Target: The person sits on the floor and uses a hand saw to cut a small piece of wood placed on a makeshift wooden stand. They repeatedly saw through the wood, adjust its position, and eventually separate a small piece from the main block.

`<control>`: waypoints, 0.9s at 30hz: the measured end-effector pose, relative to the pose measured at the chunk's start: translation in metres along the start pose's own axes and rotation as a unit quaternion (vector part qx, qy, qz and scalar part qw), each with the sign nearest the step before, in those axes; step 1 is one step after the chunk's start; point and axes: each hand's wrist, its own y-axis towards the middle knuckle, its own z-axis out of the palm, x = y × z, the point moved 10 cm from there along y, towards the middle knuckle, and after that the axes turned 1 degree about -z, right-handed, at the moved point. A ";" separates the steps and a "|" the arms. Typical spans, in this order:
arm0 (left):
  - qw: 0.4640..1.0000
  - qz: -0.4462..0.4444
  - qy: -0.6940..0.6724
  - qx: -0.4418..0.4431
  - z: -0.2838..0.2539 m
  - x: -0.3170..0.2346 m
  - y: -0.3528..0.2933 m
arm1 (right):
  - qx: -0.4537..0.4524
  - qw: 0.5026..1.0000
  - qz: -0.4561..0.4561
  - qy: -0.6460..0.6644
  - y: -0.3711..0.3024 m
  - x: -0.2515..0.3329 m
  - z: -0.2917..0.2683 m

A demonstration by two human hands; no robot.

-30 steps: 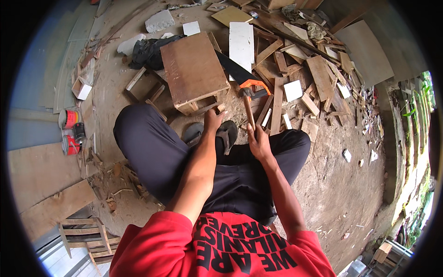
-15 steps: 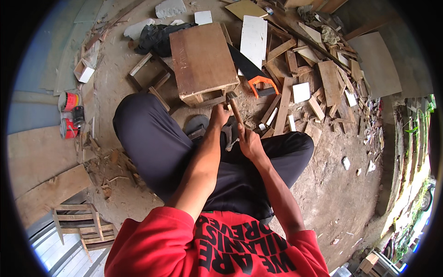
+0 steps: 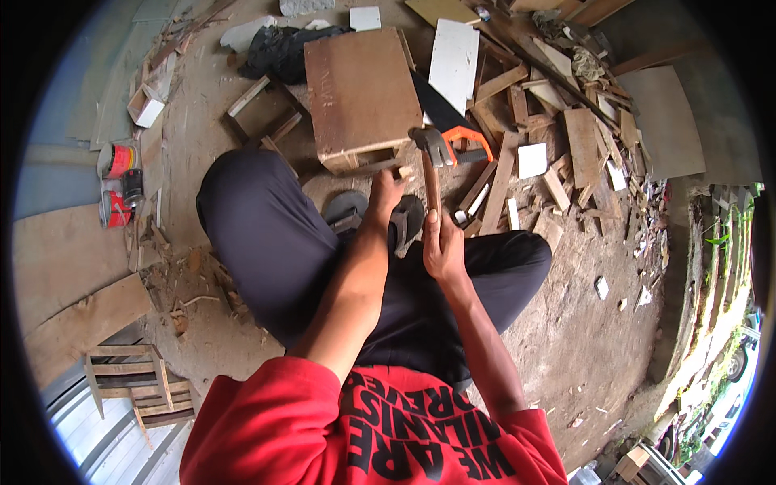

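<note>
My right hand (image 3: pixel 444 249) is wrapped round the wooden handle of a claw hammer (image 3: pixel 432 178). The hammer stands nearly upright in the picture, its dark metal head just right of the wooden box's near corner. My left hand (image 3: pixel 388 191) is closed at the near edge of that brown wooden box (image 3: pixel 361 93), its fingers on a small pale piece of wood (image 3: pixel 404 172). What else those fingers pinch is too small to make out. Behind the hammer head lies a handsaw (image 3: pixel 465 145) with an orange and black handle, its dark blade running along the box's right side.
Scrap boards (image 3: pixel 579 145) and offcuts pile up at the right. A white panel (image 3: pixel 454 65) lies beyond the saw. An open wooden frame (image 3: pixel 263 109) and a black cloth (image 3: pixel 283 52) lie left of the box. Paint cans (image 3: pixel 117 212) stand at far left. My sandals (image 3: pixel 347 206) are below the box.
The hammer has swung up and away to the right from my left hand, and its head now shows clear of it. My left hand stays by the box edge. The view has shifted slightly.
</note>
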 end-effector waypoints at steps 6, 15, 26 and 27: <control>0.999 0.014 -0.039 0.007 0.011 -0.026 -0.004 | 0.022 0.991 0.081 -0.107 -0.001 -0.073 0.005; 0.995 -0.068 0.046 0.054 0.023 -0.013 -0.007 | 0.034 0.987 0.073 -0.142 -0.011 -0.095 0.017; 0.999 -0.041 0.010 0.009 0.012 -0.003 -0.001 | 0.021 0.990 0.112 -0.089 -0.008 -0.069 0.013; 1.000 -0.017 -0.006 0.009 0.011 -0.013 0.008 | 0.026 0.987 0.123 -0.100 -0.005 -0.070 0.008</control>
